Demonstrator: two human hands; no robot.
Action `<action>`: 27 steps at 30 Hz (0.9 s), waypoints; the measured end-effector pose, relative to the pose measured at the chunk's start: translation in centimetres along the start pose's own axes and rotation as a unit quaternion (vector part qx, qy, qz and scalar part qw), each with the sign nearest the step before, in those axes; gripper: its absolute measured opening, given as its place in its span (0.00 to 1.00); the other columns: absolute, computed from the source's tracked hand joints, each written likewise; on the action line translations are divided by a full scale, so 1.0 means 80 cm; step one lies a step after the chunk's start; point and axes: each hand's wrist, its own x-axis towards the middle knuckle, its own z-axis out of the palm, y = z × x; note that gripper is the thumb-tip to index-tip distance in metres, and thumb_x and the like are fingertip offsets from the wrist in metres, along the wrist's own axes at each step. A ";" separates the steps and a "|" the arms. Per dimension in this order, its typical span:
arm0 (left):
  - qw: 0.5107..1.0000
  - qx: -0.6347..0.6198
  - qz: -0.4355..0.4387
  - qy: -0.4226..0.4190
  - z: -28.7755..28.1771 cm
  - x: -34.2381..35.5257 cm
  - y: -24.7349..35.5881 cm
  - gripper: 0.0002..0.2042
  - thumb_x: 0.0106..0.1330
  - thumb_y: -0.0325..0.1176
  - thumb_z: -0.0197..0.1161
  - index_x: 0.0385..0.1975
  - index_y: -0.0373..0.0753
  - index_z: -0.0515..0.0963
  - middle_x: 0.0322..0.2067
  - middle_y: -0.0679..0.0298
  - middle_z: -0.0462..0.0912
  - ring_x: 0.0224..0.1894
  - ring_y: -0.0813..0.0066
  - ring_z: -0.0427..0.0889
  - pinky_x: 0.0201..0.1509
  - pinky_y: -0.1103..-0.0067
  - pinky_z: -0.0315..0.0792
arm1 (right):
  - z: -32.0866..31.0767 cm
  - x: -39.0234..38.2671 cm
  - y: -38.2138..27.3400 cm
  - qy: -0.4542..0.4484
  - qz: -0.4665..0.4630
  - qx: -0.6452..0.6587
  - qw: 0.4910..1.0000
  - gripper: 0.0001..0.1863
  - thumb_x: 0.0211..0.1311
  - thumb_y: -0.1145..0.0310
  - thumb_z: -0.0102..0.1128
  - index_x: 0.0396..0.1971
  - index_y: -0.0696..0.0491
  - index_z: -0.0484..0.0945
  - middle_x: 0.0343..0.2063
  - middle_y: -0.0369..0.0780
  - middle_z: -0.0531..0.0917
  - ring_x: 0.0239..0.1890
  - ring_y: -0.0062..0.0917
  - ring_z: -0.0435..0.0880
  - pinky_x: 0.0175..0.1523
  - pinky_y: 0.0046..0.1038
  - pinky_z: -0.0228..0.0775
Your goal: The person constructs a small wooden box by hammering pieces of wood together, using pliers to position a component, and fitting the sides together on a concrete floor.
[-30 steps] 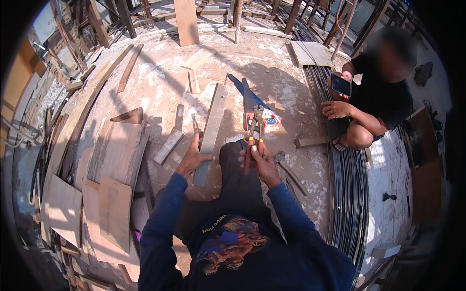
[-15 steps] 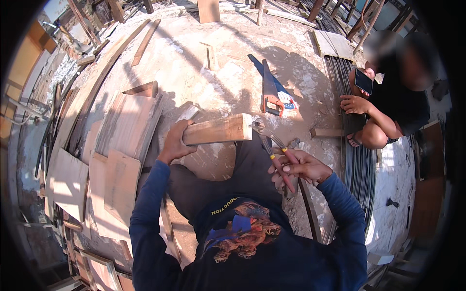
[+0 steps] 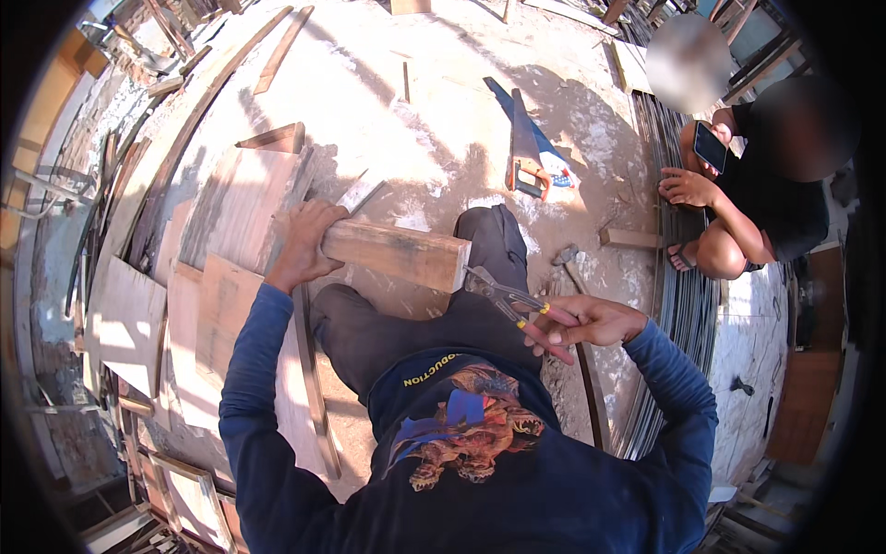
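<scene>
My left hand (image 3: pixel 309 242) is closed around the far-left end of a short wooden block (image 3: pixel 397 253), which I hold above my knees. In my right hand (image 3: pixel 586 323) is a pair of pliers (image 3: pixel 510 303) with red and yellow handles, my fingers wrapped round both grips. The plier jaws touch the right end face of the block, near its edge. Whether they grip a nail there is too small to tell now. A hammer (image 3: pixel 574 268) lies on the ground just beyond my right hand, its head toward the far side.
Ahead on the ground lie a handsaw (image 3: pixel 526 148) with an orange handle and a blue cloth-like item (image 3: pixel 558 169). Plywood sheets (image 3: pixel 231 305) and planks are stacked at my left. At right, a person (image 3: pixel 775 175) squats with a phone (image 3: pixel 710 148) beside long dark metal strips (image 3: pixel 683 323).
The block has tilted, its right end dropping toward me, and moved slightly left. The pliers have swung to a flatter angle, still at the block's end. My view has shifted a little.
</scene>
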 end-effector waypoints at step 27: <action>0.987 0.137 0.078 0.008 0.002 0.006 0.043 0.28 0.31 0.22 0.69 0.41 0.35 0.74 0.41 0.55 0.75 0.47 0.53 0.74 0.57 0.59 0.62 | 0.058 0.016 0.091 0.002 0.155 0.033 0.987 0.20 0.73 0.49 0.50 0.37 0.53 0.75 0.19 0.30 0.70 0.23 0.16 0.73 0.30 0.22 0.69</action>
